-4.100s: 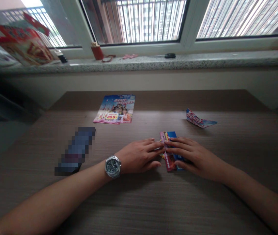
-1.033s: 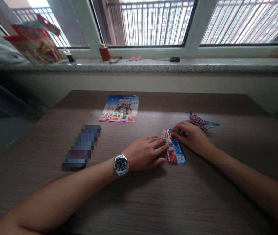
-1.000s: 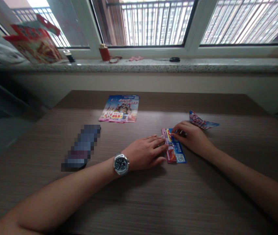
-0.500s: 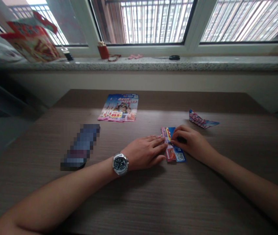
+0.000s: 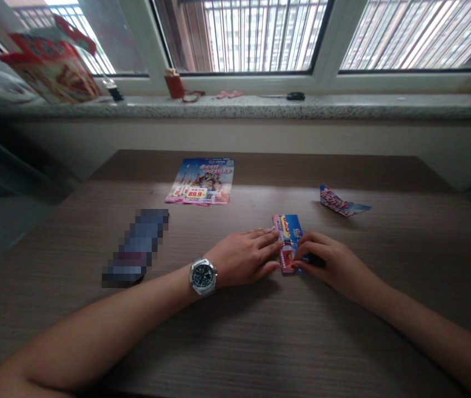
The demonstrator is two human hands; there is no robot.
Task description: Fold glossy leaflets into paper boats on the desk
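A narrow folded leaflet, red and blue, lies on the wooden table in front of me. My left hand, with a watch on the wrist, rests flat beside it, fingers stretched out and touching its left edge. My right hand sits on the near end of the folded leaflet with fingers curled, pressing down on it. The near part of the leaflet is hidden under my right fingers.
A flat colourful flyer lies further back on the table. A small folded paper shape sits at the right. A blurred dark object lies to the left. The windowsill holds a red cup, bags and small items.
My right hand has slid from the far end of the folded leaflet down to its near end. My left hand has stayed at the leaflet's left edge.
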